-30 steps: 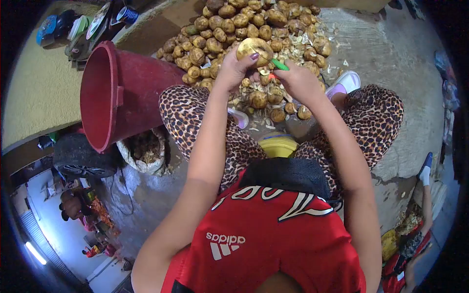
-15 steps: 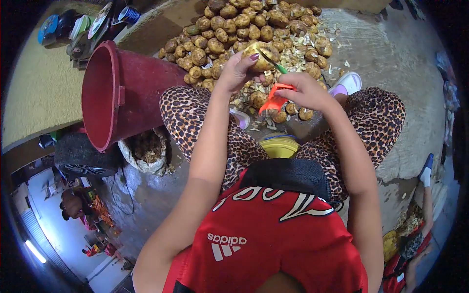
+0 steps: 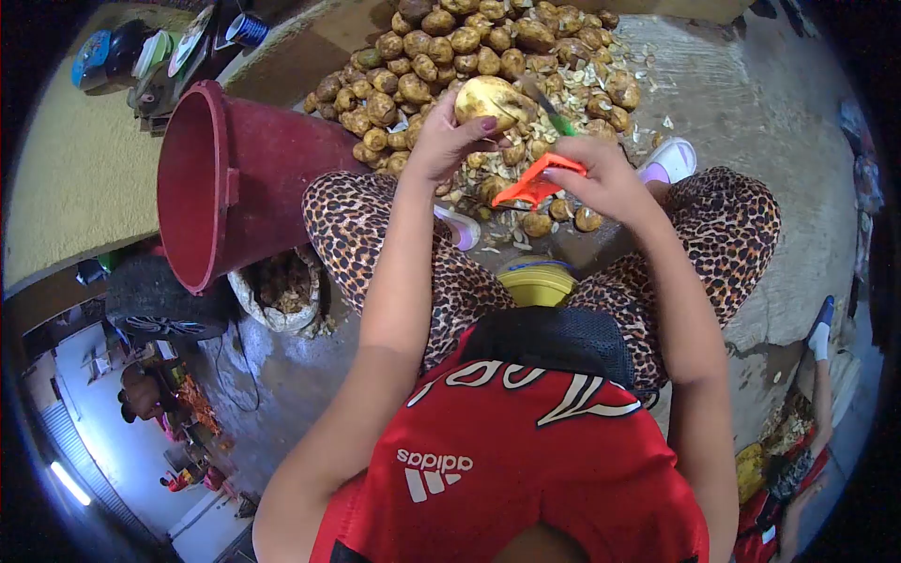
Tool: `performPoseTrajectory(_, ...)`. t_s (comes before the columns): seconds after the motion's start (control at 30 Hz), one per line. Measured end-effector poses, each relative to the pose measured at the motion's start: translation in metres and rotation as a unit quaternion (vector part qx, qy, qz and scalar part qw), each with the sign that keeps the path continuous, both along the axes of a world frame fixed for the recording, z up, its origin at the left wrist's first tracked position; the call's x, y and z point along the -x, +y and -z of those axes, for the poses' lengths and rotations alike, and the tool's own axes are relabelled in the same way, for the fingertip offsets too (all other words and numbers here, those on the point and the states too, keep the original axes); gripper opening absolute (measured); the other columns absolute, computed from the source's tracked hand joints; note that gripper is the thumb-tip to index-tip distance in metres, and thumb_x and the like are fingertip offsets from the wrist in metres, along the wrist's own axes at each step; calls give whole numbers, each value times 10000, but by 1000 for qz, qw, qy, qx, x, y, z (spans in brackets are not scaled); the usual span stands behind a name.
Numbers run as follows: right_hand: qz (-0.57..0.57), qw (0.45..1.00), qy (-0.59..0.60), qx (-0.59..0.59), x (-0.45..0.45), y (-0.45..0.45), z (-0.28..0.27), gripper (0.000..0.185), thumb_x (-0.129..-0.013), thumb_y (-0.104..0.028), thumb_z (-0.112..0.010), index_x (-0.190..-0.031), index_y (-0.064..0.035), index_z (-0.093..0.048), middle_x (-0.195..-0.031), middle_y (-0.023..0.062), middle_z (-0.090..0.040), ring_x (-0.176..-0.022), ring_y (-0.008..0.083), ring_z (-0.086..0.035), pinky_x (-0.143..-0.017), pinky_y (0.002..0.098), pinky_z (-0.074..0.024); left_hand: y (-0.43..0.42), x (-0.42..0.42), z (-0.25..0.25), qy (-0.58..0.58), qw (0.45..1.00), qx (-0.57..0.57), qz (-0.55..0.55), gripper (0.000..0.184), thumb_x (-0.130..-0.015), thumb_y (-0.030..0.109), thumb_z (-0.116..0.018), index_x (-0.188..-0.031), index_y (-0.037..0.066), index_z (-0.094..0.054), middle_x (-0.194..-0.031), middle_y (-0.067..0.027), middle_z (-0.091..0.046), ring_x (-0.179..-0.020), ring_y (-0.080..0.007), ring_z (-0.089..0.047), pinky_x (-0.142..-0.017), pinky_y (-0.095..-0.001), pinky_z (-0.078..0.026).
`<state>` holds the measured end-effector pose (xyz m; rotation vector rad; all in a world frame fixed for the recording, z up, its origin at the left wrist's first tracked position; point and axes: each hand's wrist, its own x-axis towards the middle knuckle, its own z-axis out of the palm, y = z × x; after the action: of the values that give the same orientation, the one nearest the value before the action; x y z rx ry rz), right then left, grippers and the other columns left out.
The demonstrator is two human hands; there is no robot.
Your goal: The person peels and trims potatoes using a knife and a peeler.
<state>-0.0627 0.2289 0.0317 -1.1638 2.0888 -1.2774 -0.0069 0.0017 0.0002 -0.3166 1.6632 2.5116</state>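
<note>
My left hand [image 3: 447, 145] is closed around a round, pale yellow tuber [image 3: 493, 103] that looks partly peeled, with some brown patches left on it. My right hand [image 3: 605, 178] grips a knife with a green part [image 3: 562, 125] near the fingers. Its dark blade is blurred and points up toward the tuber's right side; whether it touches cannot be made out. A bright orange plastic-looking piece [image 3: 537, 184] sticks out from the right hand. Beyond both hands lies a big heap of brown-skinned tubers [image 3: 469, 42], with pale peelings [image 3: 574, 80] scattered over its right side.
A large dark red bin [image 3: 282, 141] lies tipped at the left, above a white sack [image 3: 296, 319] holding brown scraps. Between my legs sits a yellow container [image 3: 537, 286]. Loose tubers [image 3: 537, 224] lie near my feet. Other people are at far left and lower right.
My right hand has drawn the knife a little right and away from the tuber. The tuber has turned in my left hand, showing a paler side. The orange piece has swung with the right hand.
</note>
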Motion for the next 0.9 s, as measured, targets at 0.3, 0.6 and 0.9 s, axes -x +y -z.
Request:
performPoseTrajectory(0.3, 15, 993, 104, -47, -5, -5, 8, 161, -743, -191, -529, -829, -56, -551, -741, 155, -529, -758, 346, -541, -670, 425, -431, -8, -3, -3, 47, 976, 199, -74, 610, -664, 132, -761, -1164, 14, -433, -1075, -125, -556, -961, -222, -576, -803, -336, -497)
performPoseTrajectory(0.6, 9, 961, 253, -110, -28, -16, 7, 129, -753, -196, -584, -869, -147, -561, -771, 99, -501, -631, 275, -574, -522, 395, -471, -3, -7, -25, 96, 991, -79, -46, 825, -568, 64, -807, -1251, 104, -347, -1112, -82, -518, -1018, -223, -537, -770, -367, -537)
performPoseTrajectory(0.9, 10, 959, 264, -106, -33, -17, 4, 98, -764, -187, -567, -844, -131, -567, -753, 106, -496, -603, 277, -576, -502, 396, -468, -10, -7, -12, 90, 995, 49, -2, 792, -553, -1, -792, -1214, 91, -365, -1033, -72, -538, -880, -175, -580, -606, -294, -542)
